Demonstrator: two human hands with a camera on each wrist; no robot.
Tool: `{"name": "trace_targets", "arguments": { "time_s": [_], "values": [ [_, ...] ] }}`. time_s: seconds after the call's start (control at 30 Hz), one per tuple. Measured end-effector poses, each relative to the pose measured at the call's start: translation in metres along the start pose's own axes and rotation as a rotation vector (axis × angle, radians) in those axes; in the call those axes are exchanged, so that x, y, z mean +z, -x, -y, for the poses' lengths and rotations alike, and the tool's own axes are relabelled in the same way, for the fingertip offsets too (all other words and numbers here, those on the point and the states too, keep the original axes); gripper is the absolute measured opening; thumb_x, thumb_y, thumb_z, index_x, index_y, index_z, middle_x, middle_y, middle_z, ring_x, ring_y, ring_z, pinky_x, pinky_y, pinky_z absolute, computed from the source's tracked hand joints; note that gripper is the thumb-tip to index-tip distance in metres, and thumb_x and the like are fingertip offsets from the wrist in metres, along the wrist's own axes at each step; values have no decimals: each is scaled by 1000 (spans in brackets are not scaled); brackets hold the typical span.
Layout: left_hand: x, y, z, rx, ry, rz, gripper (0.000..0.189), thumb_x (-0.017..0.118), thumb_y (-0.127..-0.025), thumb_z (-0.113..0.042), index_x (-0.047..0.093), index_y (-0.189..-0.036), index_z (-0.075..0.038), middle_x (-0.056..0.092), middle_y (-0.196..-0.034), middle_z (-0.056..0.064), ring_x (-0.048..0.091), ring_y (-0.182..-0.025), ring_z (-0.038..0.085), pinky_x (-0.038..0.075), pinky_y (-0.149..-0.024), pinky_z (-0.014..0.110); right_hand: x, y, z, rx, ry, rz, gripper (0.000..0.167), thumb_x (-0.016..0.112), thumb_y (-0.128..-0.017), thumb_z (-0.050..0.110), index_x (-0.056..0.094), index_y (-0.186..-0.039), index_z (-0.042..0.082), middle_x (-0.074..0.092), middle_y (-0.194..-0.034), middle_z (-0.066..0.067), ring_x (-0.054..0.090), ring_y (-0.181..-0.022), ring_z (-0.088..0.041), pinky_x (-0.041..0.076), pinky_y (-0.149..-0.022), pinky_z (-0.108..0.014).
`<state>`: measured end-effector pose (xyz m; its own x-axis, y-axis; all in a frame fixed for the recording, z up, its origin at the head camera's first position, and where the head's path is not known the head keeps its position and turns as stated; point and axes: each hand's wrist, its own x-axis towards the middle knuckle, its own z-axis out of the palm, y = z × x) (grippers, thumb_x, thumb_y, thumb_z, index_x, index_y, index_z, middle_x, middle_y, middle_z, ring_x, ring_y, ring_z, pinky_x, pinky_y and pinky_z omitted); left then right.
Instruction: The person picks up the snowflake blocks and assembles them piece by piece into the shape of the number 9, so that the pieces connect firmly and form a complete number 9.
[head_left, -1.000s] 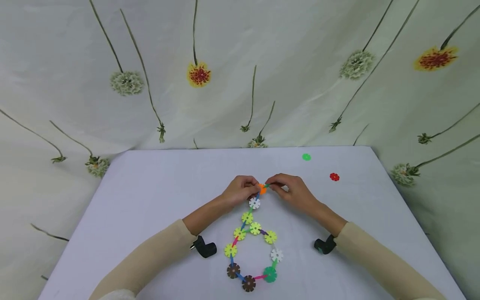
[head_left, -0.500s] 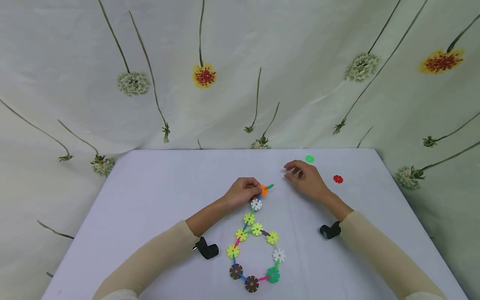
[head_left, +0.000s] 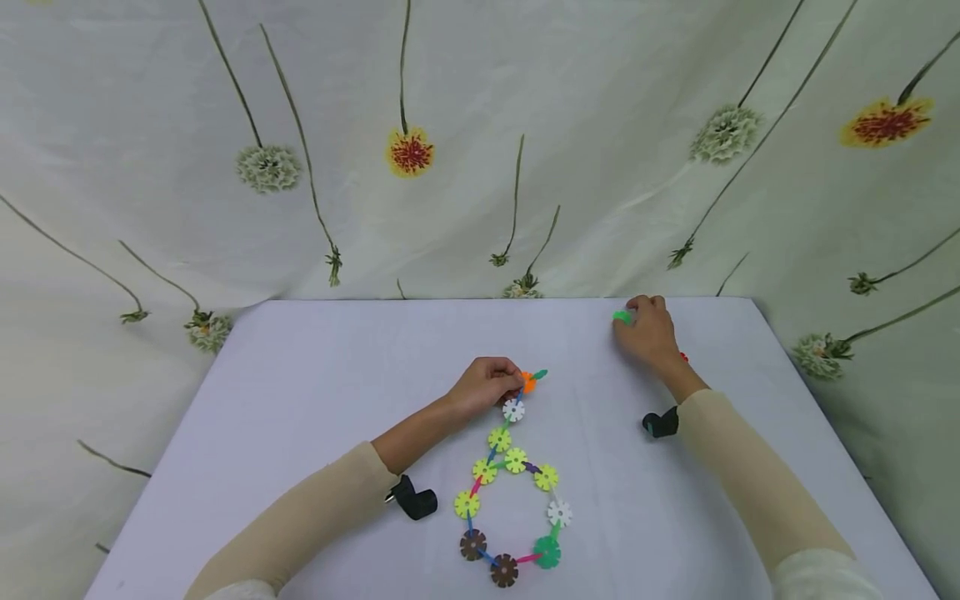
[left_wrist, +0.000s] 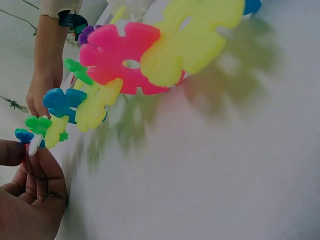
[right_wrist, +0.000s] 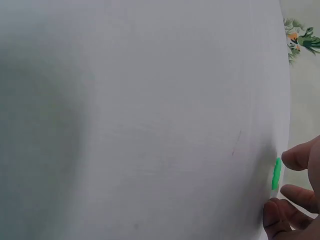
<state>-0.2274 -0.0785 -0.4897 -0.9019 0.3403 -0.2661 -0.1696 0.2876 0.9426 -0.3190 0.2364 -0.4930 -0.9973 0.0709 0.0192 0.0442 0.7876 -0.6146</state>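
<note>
A chain of notched plastic snowflake discs (head_left: 498, 439) lies on the white-covered table, its lower part forming a ring. At its far end my left hand (head_left: 483, 388) pinches the orange snowflake disc (head_left: 529, 382) between thumb and fingertips. A green disc (head_left: 541, 375) seen edge-on sticks out of the orange one. Over at the back right, my right hand (head_left: 647, 332) reaches down to a loose bright green snowflake disc (right_wrist: 276, 173). In the right wrist view, its bent fingers stand apart around that disc, fingertips close to the edge.
A red disc (head_left: 683, 357) lies mostly hidden behind the right wrist. The table (head_left: 337, 358) ends at a back edge just beyond the right hand, where a flower-patterned cloth (head_left: 450, 225) hangs. A black camera (head_left: 414, 498) is worn on the left wrist, another (head_left: 661, 423) on the right.
My right hand has let go of the small green disc at the chain's end and moved right and back to the loose bright green disc. The left hand keeps its pinch.
</note>
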Motion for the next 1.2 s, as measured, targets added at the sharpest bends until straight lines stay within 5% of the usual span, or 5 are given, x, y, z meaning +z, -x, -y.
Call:
{"name": "trace_targets", "arguments": {
  "time_s": [0.3, 0.6, 0.97, 1.2],
  "values": [
    [0, 1, 4, -7, -1, 6, 16, 65, -105, -18, 71, -106, -3, 69, -90, 1, 60, -81, 12, 52, -72, 22, 7, -4, -7, 1, -22, -13, 38, 61, -104, 23, 58, -130, -4, 46, -146, -29, 48, -130, -46, 45, -113, -59],
    [-1, 4, 1, -5, -6, 1, 16, 64, -105, -18, 72, -106, -3, 68, -90, 0, 60, -80, 12, 52, -73, 22, 10, -2, -5, -145, -105, -5, 25, 58, -104, 8, 56, -128, 1, 67, -126, -24, 65, -110, -39, 53, -101, -53],
    [1, 1, 2, -6, 0, 7, 14, 64, -105, -17, 71, -105, -4, 67, -88, 0, 59, -79, 12, 51, -72, 22, 27, 43, 30, -86, -391, 144, 26, 72, -101, 11, 68, -125, 3, 68, -117, -17, 75, -93, -22, 60, -79, -21],
    [2, 1, -2, -9, 14, 3, 13, 65, -104, -16, 70, -103, -4, 65, -84, -2, 58, -76, 10, 51, -70, 22, 34, 68, 47, -83, -535, 249, 27, 72, -100, 9, 68, -125, 0, 68, -108, -13, 74, -82, -14, 62, -79, -22]
  ]
}}
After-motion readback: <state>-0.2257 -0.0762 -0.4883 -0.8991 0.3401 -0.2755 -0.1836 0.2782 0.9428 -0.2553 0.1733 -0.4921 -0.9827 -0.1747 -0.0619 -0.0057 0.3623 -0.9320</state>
